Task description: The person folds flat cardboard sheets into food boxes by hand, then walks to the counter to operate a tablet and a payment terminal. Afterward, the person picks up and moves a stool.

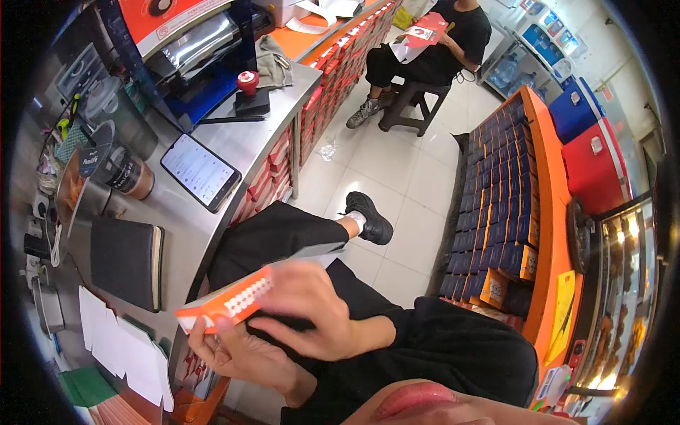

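Two bare hands at one orange-and-white carton (244,297), which is held up off the steel counter (185,237), before the black-trousered lap (273,234). Left hand (244,354): thumb and fingers pinched on the carton's near left corner. Right hand (312,304): blurred, fingers bent over the far end, thumb apart below; cannot tell whether they grip or only press. A pale panel (315,251) stands out past the right fingers, apparently part of the carton. Risk 1: left hold is at one corner only, so a hard push from the right hand could swivel the carton or pull it free; probable landing, lap or tiled floor (341,188). Risk 2: thin board, judged by look; uneven pressure could crease the wall or bend the panel off its fold. Risk 3: counter edge is near the left hand; a wide swing might knock the black notebook (124,263) or the white card pieces (127,354). Phone (202,173) and drink cup (127,173) lie farther up the counter, less exposed.
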`<state>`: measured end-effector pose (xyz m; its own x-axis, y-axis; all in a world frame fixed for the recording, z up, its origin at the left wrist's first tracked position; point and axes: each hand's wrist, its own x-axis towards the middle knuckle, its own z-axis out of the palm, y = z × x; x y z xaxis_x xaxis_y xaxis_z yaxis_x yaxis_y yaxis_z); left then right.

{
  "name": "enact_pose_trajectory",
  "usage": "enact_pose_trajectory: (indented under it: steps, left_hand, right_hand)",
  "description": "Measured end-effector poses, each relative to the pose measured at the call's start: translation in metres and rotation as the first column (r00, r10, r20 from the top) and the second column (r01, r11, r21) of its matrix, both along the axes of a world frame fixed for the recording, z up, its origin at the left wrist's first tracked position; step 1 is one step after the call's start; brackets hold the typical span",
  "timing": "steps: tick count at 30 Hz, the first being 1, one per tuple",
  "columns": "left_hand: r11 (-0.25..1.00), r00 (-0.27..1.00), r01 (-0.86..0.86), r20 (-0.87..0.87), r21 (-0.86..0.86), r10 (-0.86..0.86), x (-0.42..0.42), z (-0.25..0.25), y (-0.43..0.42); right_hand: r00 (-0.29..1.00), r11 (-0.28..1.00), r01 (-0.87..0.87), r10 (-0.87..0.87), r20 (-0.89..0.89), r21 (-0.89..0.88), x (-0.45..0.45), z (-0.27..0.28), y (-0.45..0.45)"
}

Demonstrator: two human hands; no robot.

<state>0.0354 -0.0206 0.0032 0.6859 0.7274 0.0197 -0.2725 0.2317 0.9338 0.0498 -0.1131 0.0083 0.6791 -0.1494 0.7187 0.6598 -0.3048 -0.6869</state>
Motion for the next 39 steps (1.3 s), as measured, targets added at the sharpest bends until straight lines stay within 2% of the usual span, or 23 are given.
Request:
enact_pose_trajectory:
  steps: [2, 3, 4, 5, 6, 8, 11, 12, 17, 20, 22, 23, 26, 27, 30, 31, 32, 33, 34, 35, 36, 37, 39]
  left_hand:
    - [0.997, 0.997, -0.081, 0.021, 0.004, 0.080, 0.003, -0.003, 0.007]
    - [0.995, 0.994, -0.103, 0.036, -0.009, 0.103, 0.003, 0.000, 0.009]
    - [0.992, 0.991, -0.125, 0.052, -0.020, 0.126, 0.003, 0.002, 0.011]
    - [0.999, 0.995, -0.031, 0.096, -0.043, 0.035, -0.002, -0.004, 0.019]
    - [0.999, 0.994, -0.049, 0.097, -0.001, 0.049, -0.005, -0.011, 0.024]
    - [0.997, 0.992, -0.076, 0.104, 0.028, 0.073, -0.008, -0.018, 0.027]
    - [0.992, 0.989, -0.076, 0.122, -0.104, 0.089, -0.008, -0.012, 0.027]
    - [0.993, 0.989, -0.050, 0.132, -0.106, 0.064, -0.009, -0.013, 0.029]
    - [0.993, 0.985, 0.057, 0.170, -0.101, -0.039, -0.014, -0.022, 0.045]
    - [0.993, 0.985, 0.030, 0.171, -0.112, -0.010, -0.013, -0.023, 0.056]
    - [0.993, 0.985, 0.009, 0.169, -0.122, 0.012, -0.009, -0.023, 0.061]
    - [0.992, 0.984, -0.008, 0.173, -0.126, 0.029, -0.009, -0.023, 0.066]
    - [0.987, 0.991, 0.041, 0.130, -0.156, -0.020, -0.013, -0.028, 0.080]
    - [0.985, 0.985, 0.102, 0.151, -0.141, -0.081, -0.013, -0.024, 0.085]
    - [0.993, 0.990, 0.093, 0.116, -0.070, -0.085, -0.016, -0.019, 0.089]
    - [0.997, 0.994, 0.078, 0.071, 0.003, -0.078, -0.016, -0.007, 0.080]
    - [0.957, 0.996, -0.018, -0.076, 0.288, 0.042, -0.020, -0.008, 0.079]
    - [0.831, 0.966, -0.051, -0.184, 0.553, 0.182, -0.024, -0.005, 0.076]
    - [0.637, 0.910, -0.030, -0.243, 0.771, 0.337, -0.024, -0.004, 0.071]
    - [0.332, 0.868, -0.059, -0.116, 0.942, 0.483, -0.029, 0.000, 0.066]
    - [0.227, 0.933, 0.016, -0.096, 0.974, 0.346, -0.032, 0.011, 0.058]
    - [0.104, 0.973, 0.074, -0.095, 0.992, 0.211, -0.036, 0.022, 0.050]
    - [-0.126, 0.986, 0.111, -0.094, 0.986, 0.135, -0.042, 0.026, 0.034]
  right_hand:
    - [0.969, 0.963, -0.244, 0.238, 0.067, 0.111, -0.027, -0.031, 0.005]
    - [0.916, 0.918, -0.344, 0.374, -0.143, 0.196, -0.034, -0.036, 0.002]
    - [0.799, 0.859, -0.415, 0.502, -0.332, 0.300, -0.040, -0.039, -0.004]
    - [0.625, 0.789, -0.452, 0.613, -0.484, 0.416, -0.043, -0.044, -0.007]
    - [0.640, 0.729, -0.406, 0.657, -0.398, 0.551, -0.036, -0.062, -0.004]
    - [0.439, 0.252, -0.197, 0.887, -0.144, 0.948, -0.020, -0.065, -0.025]
    - [0.549, 0.341, -0.210, 0.817, -0.178, 0.916, -0.005, -0.040, -0.052]
    - [0.577, 0.309, -0.224, 0.806, -0.129, 0.924, -0.003, -0.038, -0.059]
    - [0.565, 0.304, 0.019, 0.782, -0.261, 0.952, 0.016, -0.037, -0.091]
    - [0.612, 0.326, 0.149, 0.711, -0.346, 0.933, 0.025, -0.057, -0.097]
    - [0.545, 0.372, 0.262, 0.705, -0.454, 0.891, 0.026, -0.060, -0.095]
    - [0.492, 0.317, 0.260, 0.770, -0.408, 0.912, 0.026, -0.068, -0.096]
    - [0.401, 0.335, 0.203, 0.829, -0.391, 0.920, 0.028, -0.070, -0.091]
    - [0.414, 0.367, 0.164, 0.817, -0.402, 0.916, 0.029, -0.073, -0.089]
    - [0.458, 0.290, 0.065, 0.841, -0.286, 0.955, 0.025, -0.061, -0.090]
    - [0.465, 0.348, 0.022, 0.826, -0.318, 0.937, 0.026, -0.056, -0.086]
    - [0.490, 0.409, -0.022, 0.800, -0.347, 0.912, 0.025, -0.050, -0.086]
    - [0.529, 0.472, -0.053, 0.761, -0.376, 0.880, 0.021, -0.043, -0.088]
    - [0.566, 0.499, -0.044, 0.726, -0.390, 0.865, 0.017, -0.036, -0.087]
    - [0.602, 0.526, -0.035, 0.690, -0.402, 0.849, 0.015, -0.029, -0.081]
    - [0.632, 0.550, -0.025, 0.655, -0.413, 0.835, 0.011, -0.022, -0.074]
    - [0.678, 0.475, 0.006, 0.645, -0.353, 0.880, 0.005, -0.014, -0.067]
    - [0.757, 0.500, 0.025, 0.557, -0.343, 0.866, -0.006, -0.001, -0.056]
